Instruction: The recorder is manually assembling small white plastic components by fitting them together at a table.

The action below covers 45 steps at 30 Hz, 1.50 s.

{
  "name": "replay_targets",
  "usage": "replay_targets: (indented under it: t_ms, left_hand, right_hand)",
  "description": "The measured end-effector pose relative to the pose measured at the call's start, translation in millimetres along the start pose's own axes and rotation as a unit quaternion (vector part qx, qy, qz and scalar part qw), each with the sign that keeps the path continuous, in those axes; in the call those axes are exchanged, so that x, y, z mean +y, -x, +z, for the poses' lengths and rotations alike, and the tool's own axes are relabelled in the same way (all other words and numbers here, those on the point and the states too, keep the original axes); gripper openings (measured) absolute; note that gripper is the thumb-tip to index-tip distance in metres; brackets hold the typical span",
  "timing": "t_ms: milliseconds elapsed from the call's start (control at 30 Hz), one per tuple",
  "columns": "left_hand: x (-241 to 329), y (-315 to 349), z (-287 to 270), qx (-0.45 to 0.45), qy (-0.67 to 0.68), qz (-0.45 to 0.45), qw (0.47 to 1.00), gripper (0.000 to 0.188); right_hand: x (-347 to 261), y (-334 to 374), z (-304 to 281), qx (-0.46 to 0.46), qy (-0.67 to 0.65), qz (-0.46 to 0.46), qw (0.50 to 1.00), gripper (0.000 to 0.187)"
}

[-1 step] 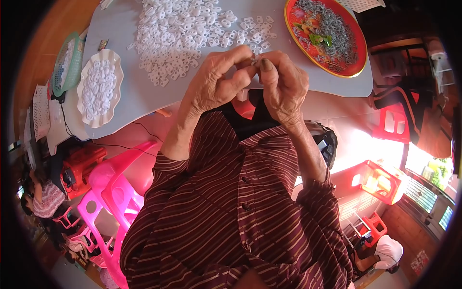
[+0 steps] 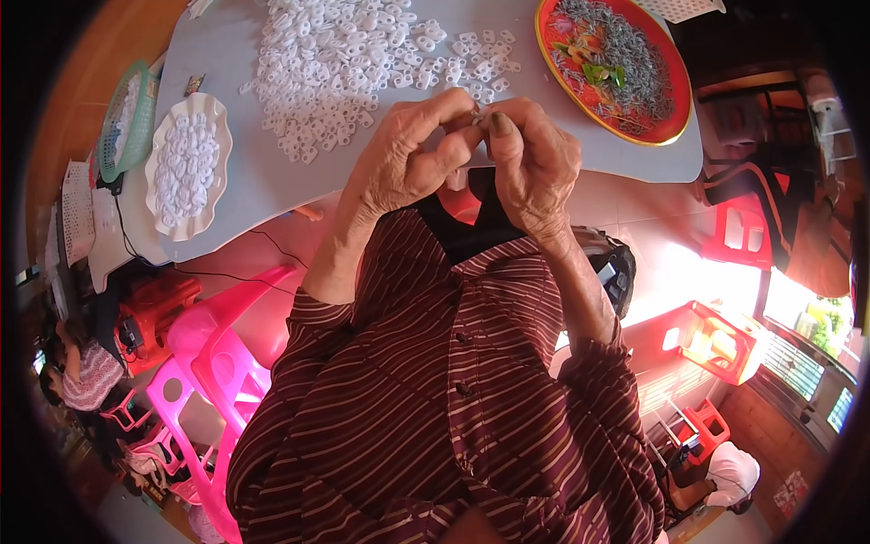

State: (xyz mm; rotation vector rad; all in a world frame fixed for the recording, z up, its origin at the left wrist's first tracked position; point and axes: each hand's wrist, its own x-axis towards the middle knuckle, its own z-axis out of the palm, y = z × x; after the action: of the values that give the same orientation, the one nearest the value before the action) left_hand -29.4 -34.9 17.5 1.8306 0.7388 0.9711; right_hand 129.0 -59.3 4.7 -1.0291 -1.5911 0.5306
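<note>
Above the table's near edge, my left hand (image 2: 415, 154) and my right hand (image 2: 536, 163) meet fingertip to fingertip. Both are closed in a pinch around something tiny and pale grey, mostly hidden by the fingers. Just beyond them spreads a big heap of small white plastic pieces (image 2: 317, 68) with holes in them; some lie loose close to my fingers. Right of the hands, a red round tray (image 2: 675, 113) with a gold rim carries many small grey pieces and a few green and orange bits. On the left, a scalloped white dish (image 2: 220, 122) holds more white oval pieces.
The grey table (image 2: 240, 186) ends just below my hands. A green basket (image 2: 140, 113) stands at its left. Near me are a pink plastic chair (image 2: 204, 363), red stools (image 2: 720, 344) and a dark bag (image 2: 618, 276). Other people sit at far left (image 2: 91, 372) and lower right (image 2: 730, 473).
</note>
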Motion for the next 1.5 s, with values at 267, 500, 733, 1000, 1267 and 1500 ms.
replay_targets:
  t_ms: [267,500,733,1000,1267,1500]
  left_hand:
    - [-7,10,10,0.077,0.036,-0.054,0.995,0.016]
    - [-9,8,6,0.010,0.034,-0.053,0.998,0.012]
    - [-15,5,5,0.006,-0.031,0.000,1.000,0.019]
    - [-16,5,8,0.021,-0.062,-0.011,0.998,0.018]
    - [-21,4,5,0.018,-0.008,-0.045,0.999,0.020]
    - [-18,4,6,0.036,-0.016,-0.060,0.997,0.020]
  right_hand:
    - [-6,8,7,0.001,-0.062,0.107,0.992,0.014]
    - [9,13,2,-0.020,-0.216,0.235,0.948,0.025]
    - [20,4,-6,-0.086,-0.263,0.248,0.928,0.029]
    - [26,1,-8,-0.111,-0.366,0.261,0.886,0.029]
    - [32,-7,-12,-0.179,-0.402,0.261,0.859,0.030]
    - [29,-5,-12,-0.176,-0.384,0.287,0.860,0.029]
